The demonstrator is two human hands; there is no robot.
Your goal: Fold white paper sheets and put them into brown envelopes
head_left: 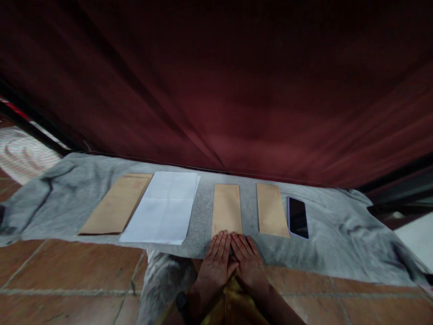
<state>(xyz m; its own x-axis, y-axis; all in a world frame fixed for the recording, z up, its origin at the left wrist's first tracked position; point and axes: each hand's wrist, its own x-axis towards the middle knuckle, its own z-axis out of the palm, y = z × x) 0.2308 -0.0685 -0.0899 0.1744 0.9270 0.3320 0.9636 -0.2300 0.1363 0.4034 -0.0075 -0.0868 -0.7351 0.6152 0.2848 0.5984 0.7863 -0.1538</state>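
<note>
A tan paper envelope lies flat on the grey cloth straight ahead of me. My left hand rests on its near edge, fingers stretched out flat. Beside it, my right hand lies flat as well, its fingertips at the same near edge. The thumbs come together between the hands, and neither hand grips anything. Another tan envelope lies to the right, apart from my hands. To the left are a stack of white paper sheets with fold creases and a thicker tan envelope stack.
A phone with a dark screen lies right of the second envelope. The grey cloth covers a long narrow surface. Behind it hangs a dark red fabric. Terracotta tiles form the floor below.
</note>
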